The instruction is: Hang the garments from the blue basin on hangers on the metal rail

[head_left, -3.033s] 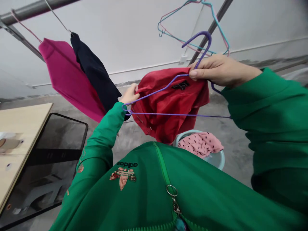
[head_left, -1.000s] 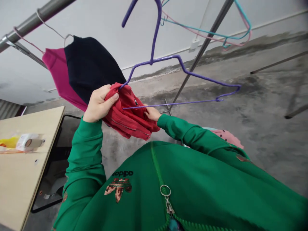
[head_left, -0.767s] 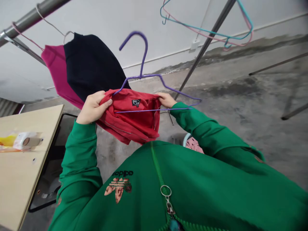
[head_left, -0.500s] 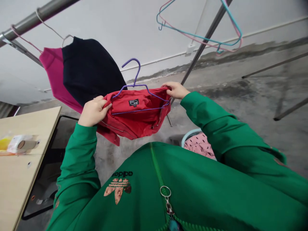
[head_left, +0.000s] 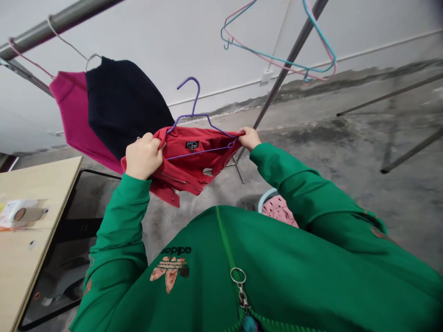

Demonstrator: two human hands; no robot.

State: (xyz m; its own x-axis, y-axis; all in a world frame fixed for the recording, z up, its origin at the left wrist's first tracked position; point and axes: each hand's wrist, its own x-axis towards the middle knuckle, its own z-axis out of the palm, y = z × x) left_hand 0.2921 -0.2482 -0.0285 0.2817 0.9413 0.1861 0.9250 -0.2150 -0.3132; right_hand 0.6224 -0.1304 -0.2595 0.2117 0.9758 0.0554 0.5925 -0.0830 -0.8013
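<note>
Both arms raised, left hand (head_left: 143, 156) fisted, fingers curled tight (right hand (head_left: 249, 138) likewise), approx. level.

Red garment (head_left: 194, 159): matt woven cloth; purple hanger (head_left: 194, 115): thin coated wire; rail (head_left: 62, 20): dull grey metal; floor (head_left: 346, 138): rough concrete; table (head_left: 20, 249) near left: pale smooth wood

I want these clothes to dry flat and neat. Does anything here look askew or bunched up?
Yes. The red garment sits bunched on the purple wire hanger, gripped by the left hand and right hand, with one corner drooping low on the left side. The two empty pink and teal hangers hang tilted.
</note>
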